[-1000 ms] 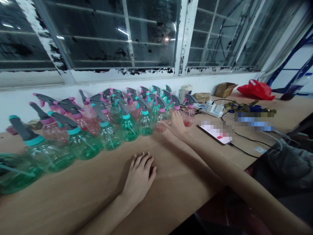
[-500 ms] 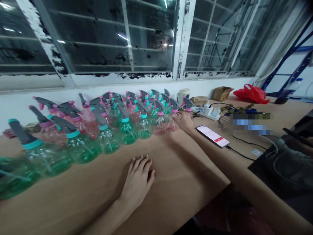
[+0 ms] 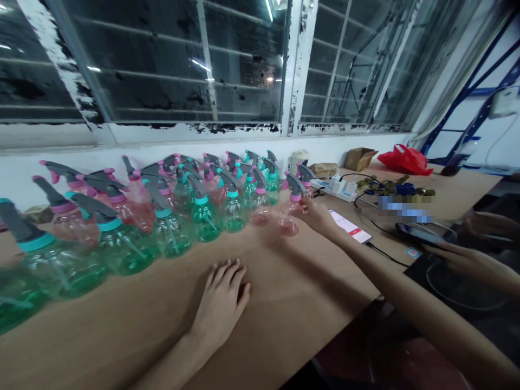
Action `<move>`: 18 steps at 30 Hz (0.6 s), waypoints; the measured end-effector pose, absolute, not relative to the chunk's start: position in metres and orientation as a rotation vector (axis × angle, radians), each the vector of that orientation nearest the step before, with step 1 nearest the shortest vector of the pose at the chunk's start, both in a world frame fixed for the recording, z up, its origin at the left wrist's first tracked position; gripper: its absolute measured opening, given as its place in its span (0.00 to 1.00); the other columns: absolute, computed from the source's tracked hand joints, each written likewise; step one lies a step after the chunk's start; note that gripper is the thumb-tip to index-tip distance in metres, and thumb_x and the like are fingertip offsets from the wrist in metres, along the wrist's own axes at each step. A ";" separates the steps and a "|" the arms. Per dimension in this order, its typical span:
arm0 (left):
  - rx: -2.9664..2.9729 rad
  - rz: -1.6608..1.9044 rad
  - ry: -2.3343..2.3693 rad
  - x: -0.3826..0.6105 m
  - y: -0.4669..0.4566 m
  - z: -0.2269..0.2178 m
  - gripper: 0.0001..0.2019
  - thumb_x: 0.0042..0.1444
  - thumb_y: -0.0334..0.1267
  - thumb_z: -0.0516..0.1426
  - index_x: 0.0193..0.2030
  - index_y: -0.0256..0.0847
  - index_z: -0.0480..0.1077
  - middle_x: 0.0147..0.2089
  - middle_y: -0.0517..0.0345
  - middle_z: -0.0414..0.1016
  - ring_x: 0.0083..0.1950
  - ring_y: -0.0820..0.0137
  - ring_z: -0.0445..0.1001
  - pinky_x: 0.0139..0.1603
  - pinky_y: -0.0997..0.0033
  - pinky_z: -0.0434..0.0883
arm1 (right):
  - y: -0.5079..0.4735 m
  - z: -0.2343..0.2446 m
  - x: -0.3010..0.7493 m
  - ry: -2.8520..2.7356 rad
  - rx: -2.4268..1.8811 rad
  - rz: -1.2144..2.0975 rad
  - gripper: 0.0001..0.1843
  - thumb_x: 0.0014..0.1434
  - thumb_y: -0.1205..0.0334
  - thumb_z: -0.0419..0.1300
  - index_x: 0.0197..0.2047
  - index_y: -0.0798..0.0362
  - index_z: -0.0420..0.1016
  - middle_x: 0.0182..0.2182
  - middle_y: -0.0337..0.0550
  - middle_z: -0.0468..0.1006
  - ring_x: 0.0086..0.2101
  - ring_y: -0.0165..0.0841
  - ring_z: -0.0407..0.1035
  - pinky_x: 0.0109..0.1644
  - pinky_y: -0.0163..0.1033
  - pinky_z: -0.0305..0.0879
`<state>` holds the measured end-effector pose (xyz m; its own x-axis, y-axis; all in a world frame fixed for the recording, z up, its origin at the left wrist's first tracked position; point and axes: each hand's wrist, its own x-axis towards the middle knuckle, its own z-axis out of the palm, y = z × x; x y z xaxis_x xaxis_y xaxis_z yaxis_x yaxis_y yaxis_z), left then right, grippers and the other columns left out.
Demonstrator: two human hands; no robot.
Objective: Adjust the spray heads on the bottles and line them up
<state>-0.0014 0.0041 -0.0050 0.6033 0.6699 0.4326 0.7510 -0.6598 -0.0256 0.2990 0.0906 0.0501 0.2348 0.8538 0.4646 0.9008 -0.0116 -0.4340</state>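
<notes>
Several green and pink spray bottles [image 3: 203,208] with grey trigger heads stand in rows along the back of the wooden table [image 3: 292,303], under the window. My right hand [image 3: 319,215] reaches out to the right end of the rows and grips a pink spray bottle [image 3: 289,219], which stands slightly in front of the others and looks blurred. Its grey trigger head sits just left of my fingers. My left hand [image 3: 221,300] lies flat on the table, palm down, fingers together, holding nothing.
A phone [image 3: 350,226] on a cable lies right of my right hand, with a white power strip [image 3: 339,188] behind it. Farther right are a cardboard box [image 3: 359,158] and a red bag [image 3: 404,160]. Another person's hands [image 3: 467,260] hold a dark phone at the right edge.
My right hand has closed on the end pink bottle and pulled it forward out of the row. The view has shifted right; another person's hands have come into sight. My left hand stays flat.
</notes>
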 end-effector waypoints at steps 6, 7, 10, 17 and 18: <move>-2.641 -0.625 -1.198 -0.001 0.005 -0.006 0.15 0.60 0.37 0.50 0.50 0.35 0.69 0.55 0.46 0.72 0.57 0.56 0.68 0.59 0.45 0.62 | 0.018 0.049 0.295 -1.833 -1.577 0.135 0.22 0.51 0.50 0.63 0.47 0.52 0.69 0.38 0.47 0.78 0.37 0.39 0.74 0.35 0.41 0.69; -2.639 -0.640 -1.203 -0.001 0.005 -0.005 0.15 0.60 0.37 0.50 0.51 0.35 0.68 0.55 0.45 0.72 0.57 0.56 0.68 0.59 0.45 0.62 | 0.009 0.050 0.288 -1.865 -1.507 0.195 0.23 0.51 0.49 0.63 0.48 0.52 0.69 0.39 0.48 0.78 0.38 0.39 0.73 0.35 0.41 0.70; -2.649 -0.702 -1.205 -0.002 0.002 -0.003 0.20 0.62 0.43 0.49 0.55 0.33 0.64 0.55 0.43 0.71 0.56 0.56 0.68 0.58 0.45 0.62 | -0.012 0.055 0.265 -1.987 -1.347 0.422 0.26 0.52 0.48 0.63 0.52 0.49 0.67 0.42 0.46 0.77 0.38 0.36 0.73 0.35 0.40 0.70; -2.784 -0.765 -1.037 -0.004 -0.004 0.007 0.32 0.59 0.53 0.50 0.61 0.30 0.51 0.59 0.36 0.64 0.60 0.52 0.63 0.60 0.40 0.57 | -0.024 0.065 0.229 -2.095 -1.170 0.499 0.30 0.49 0.47 0.65 0.54 0.48 0.67 0.44 0.43 0.77 0.41 0.36 0.73 0.44 0.43 0.68; -2.806 -0.782 -1.032 -0.004 -0.004 0.008 0.33 0.58 0.54 0.50 0.62 0.31 0.50 0.59 0.36 0.64 0.60 0.52 0.63 0.60 0.40 0.57 | -0.024 0.064 0.228 -2.099 -1.176 0.500 0.32 0.48 0.46 0.66 0.54 0.48 0.67 0.43 0.43 0.78 0.41 0.36 0.73 0.44 0.43 0.68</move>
<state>-0.0040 -0.0044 0.0082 0.6490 0.5932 0.4764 0.6193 -0.7756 0.1222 0.2276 -0.0245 0.0644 -0.3684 0.8541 0.3671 0.5971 0.5201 -0.6107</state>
